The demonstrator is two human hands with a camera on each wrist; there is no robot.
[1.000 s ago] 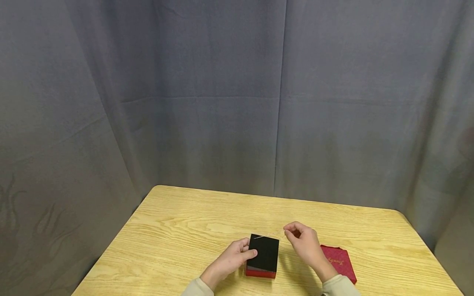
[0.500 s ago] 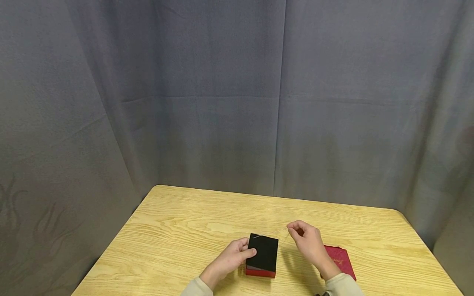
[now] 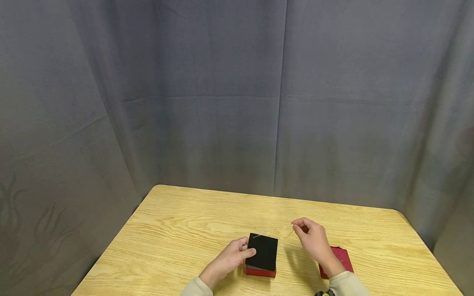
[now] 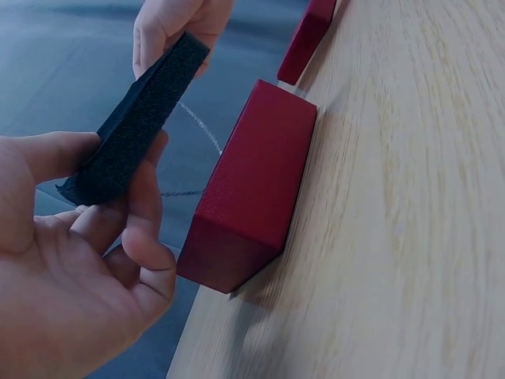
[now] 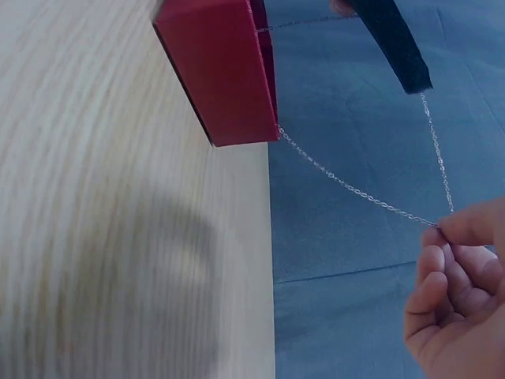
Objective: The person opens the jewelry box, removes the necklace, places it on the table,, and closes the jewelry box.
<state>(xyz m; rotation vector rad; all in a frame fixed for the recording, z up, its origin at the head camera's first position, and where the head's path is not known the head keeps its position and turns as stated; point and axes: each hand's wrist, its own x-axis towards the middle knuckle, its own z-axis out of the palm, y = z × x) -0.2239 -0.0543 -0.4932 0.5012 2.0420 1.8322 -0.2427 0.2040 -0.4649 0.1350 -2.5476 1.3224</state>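
- Just below the fingers of our left hand, the red box is standing on the wooden table.
- Behind our right fingers, toward the sleeve, a flat red piece is lying on the table, and our right forearm is partly hiding it; well beyond both hands' fingertips, a grey curtain is hanging.
- Between the left thumb and fingers we are holding the black pad, thumb above and fingers beneath, closing narrowly on its thickness.
- Across from the pad, our right hand is pinching the thin chain between thumb and forefinger, the other fingers curling below.
- From the head view, the pad is covering most of the box; the left wrist view is showing it well apart, with chain strands crossing the gap beside the left fingers.
- In the right wrist view, one strand is running from the right fingertips to the pad's end, another to the box's open edge.
- Past that edge, under the left fingers, the box walls are hiding how much chain is lying inside.
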